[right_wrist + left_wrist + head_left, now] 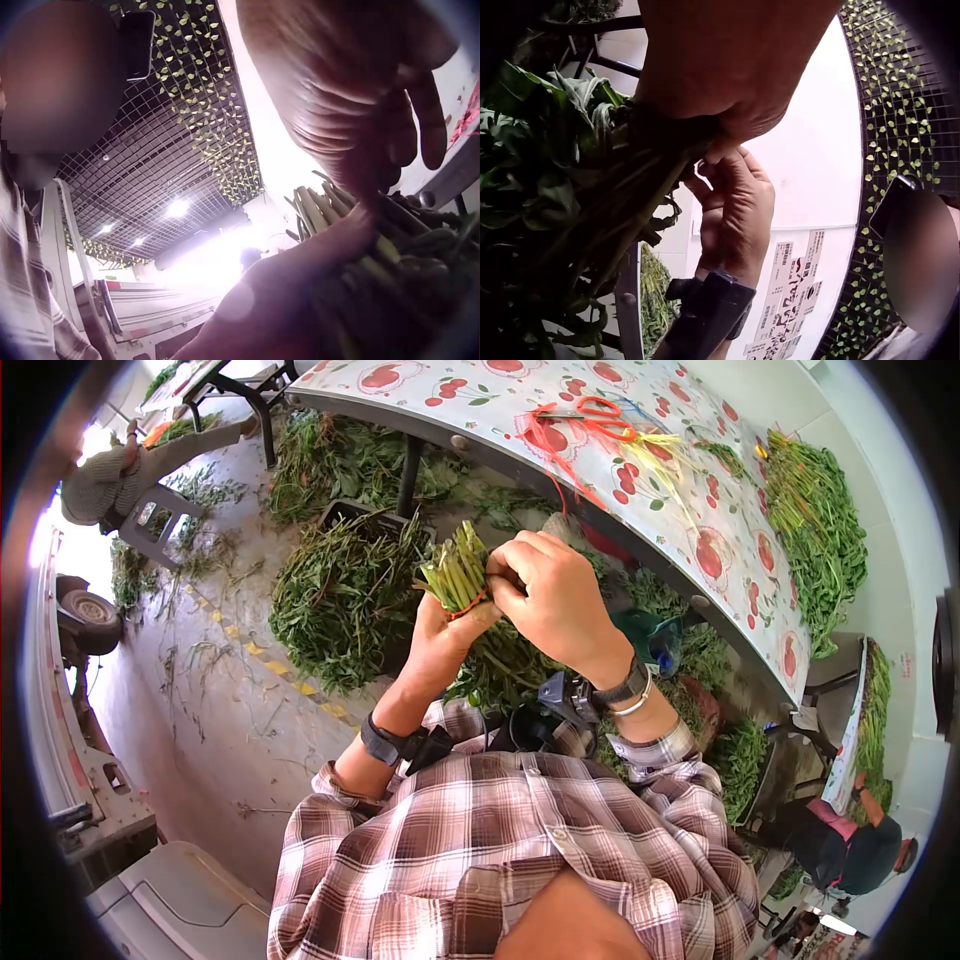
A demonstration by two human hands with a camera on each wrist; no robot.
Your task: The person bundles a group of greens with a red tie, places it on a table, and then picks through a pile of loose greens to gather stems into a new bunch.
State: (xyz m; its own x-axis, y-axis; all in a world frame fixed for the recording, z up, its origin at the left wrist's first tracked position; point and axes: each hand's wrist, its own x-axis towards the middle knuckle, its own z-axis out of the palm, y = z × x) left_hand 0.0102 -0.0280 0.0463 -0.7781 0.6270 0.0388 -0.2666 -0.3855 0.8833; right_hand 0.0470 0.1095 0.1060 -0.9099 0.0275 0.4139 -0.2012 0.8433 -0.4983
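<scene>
A bunch of leafy green stems [455, 572] stands with its cut ends up in front of the plaid shirt. My left hand [440, 640] grips it, the thumb lying across the stems. Around the bunch, just above that thumb, runs a thin red tie [466, 606]. My right hand [560, 595] has its fingers curled and pinches at the tie's side of the bunch. In the left wrist view, the leaves [547, 165] hang below the grip, and the right hand [739, 206] meets the stems. Fingers hide the pinched end of the tie.
A cherry-patterned table [700, 490] bears scissors [598, 418], red ties and a pile of greens [815, 530]. Beside my left arm, a heaped crate of greens [345, 590] stands on the floor. Two other people are farther off, one near a grey stool [160, 525].
</scene>
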